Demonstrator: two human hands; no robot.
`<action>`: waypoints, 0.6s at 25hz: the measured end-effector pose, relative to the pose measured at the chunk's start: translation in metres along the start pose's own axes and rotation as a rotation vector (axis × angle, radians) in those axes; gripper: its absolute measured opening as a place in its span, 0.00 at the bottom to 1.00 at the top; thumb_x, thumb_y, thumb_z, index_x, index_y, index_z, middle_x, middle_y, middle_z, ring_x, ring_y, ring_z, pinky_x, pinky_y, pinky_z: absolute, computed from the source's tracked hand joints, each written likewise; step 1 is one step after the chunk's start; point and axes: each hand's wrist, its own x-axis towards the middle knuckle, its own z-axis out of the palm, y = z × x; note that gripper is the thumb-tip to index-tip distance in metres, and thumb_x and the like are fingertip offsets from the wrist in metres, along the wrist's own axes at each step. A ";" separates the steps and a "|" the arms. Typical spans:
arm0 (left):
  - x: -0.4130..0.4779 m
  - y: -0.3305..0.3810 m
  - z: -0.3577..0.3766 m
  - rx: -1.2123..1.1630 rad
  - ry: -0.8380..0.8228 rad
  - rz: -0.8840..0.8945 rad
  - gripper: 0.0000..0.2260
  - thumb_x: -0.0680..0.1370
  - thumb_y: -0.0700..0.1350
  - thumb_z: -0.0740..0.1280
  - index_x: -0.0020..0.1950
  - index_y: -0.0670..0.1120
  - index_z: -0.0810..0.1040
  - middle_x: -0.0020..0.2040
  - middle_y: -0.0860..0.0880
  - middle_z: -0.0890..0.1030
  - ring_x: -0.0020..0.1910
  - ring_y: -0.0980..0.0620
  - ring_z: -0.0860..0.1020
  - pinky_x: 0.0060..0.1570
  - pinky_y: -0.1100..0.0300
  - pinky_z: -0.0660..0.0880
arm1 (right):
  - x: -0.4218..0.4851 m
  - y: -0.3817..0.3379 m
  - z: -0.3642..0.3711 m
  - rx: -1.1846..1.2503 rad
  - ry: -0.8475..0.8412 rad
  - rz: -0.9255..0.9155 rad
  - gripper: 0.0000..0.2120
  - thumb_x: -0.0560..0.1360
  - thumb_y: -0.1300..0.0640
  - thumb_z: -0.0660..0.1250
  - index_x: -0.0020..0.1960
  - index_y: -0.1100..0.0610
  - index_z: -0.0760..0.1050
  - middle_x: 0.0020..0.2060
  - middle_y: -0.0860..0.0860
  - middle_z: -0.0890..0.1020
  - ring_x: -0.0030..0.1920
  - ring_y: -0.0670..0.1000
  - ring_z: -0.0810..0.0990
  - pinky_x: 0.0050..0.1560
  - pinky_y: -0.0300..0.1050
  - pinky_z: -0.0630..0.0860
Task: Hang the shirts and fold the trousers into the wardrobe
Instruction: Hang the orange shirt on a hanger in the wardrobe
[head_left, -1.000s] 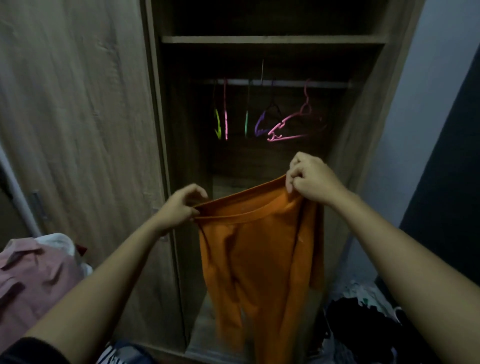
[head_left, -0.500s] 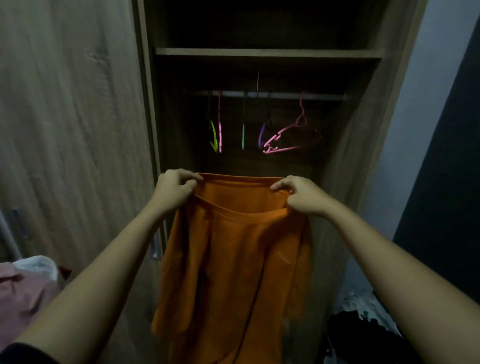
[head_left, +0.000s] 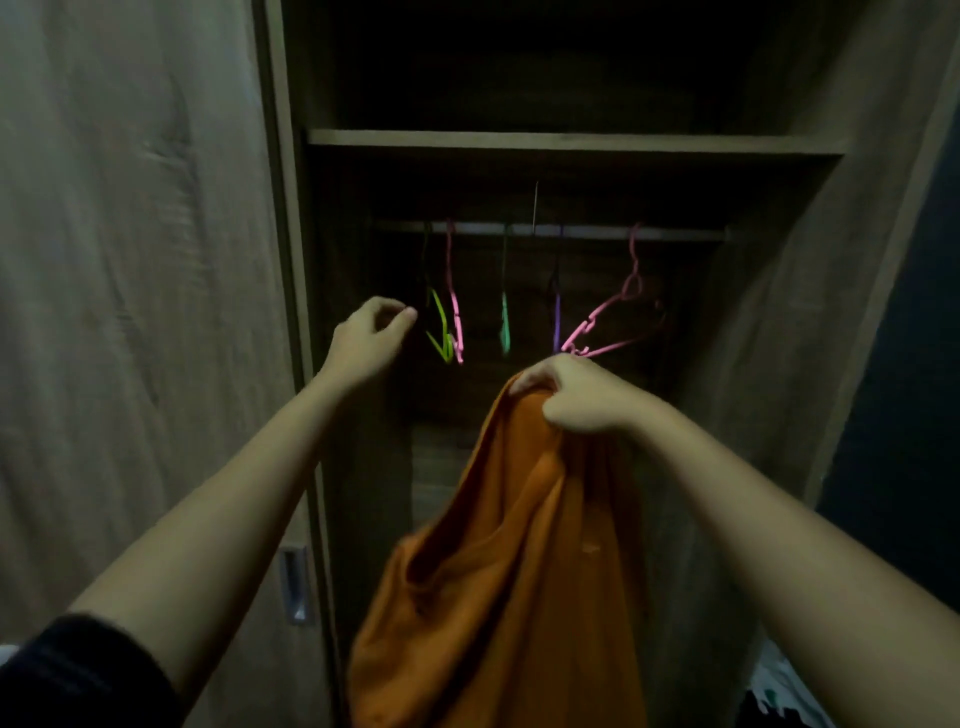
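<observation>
An orange shirt (head_left: 509, 561) hangs bunched from my right hand (head_left: 576, 395), which grips its top edge in front of the open wardrobe. My left hand (head_left: 371, 338) is raised higher and to the left, empty, fingers loosely curled, just left of a green hanger (head_left: 440, 332). On the metal rail (head_left: 550, 231) hang several empty hangers: a pink hanger (head_left: 454, 312) beside the green one, a teal hanger (head_left: 505, 322), a purple hanger (head_left: 557, 317) and a tilted pink hanger (head_left: 613, 317) just above my right hand.
A wooden shelf (head_left: 571, 141) spans the wardrobe above the rail. The closed wardrobe door (head_left: 135, 312) with a recessed handle (head_left: 296, 584) fills the left. The open door panel (head_left: 810, 322) stands at the right. Clothes (head_left: 779, 696) lie at the bottom right.
My left hand has let go of the orange shirt and risen toward the hangers on the left. My right hand alone holds the shirt, which now hangs bunched.
</observation>
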 end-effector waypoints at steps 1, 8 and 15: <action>0.023 -0.001 0.007 -0.004 0.005 -0.035 0.18 0.80 0.54 0.59 0.67 0.48 0.70 0.45 0.55 0.74 0.44 0.55 0.76 0.42 0.59 0.76 | 0.008 -0.005 -0.001 -0.015 0.018 0.002 0.25 0.67 0.70 0.58 0.58 0.52 0.78 0.55 0.49 0.79 0.45 0.43 0.76 0.36 0.25 0.70; 0.126 -0.023 0.071 -0.083 -0.034 -0.362 0.28 0.80 0.56 0.57 0.74 0.40 0.58 0.71 0.39 0.66 0.68 0.39 0.68 0.66 0.46 0.68 | 0.039 0.002 -0.012 -0.098 0.039 0.078 0.25 0.67 0.69 0.61 0.60 0.51 0.75 0.51 0.47 0.73 0.48 0.47 0.73 0.40 0.35 0.71; 0.146 -0.018 0.102 -0.103 0.133 -0.252 0.13 0.81 0.41 0.56 0.64 0.41 0.69 0.54 0.44 0.75 0.42 0.51 0.75 0.36 0.61 0.70 | 0.041 0.023 -0.011 -0.127 0.086 0.121 0.28 0.67 0.66 0.63 0.65 0.50 0.71 0.66 0.49 0.70 0.68 0.52 0.66 0.66 0.50 0.69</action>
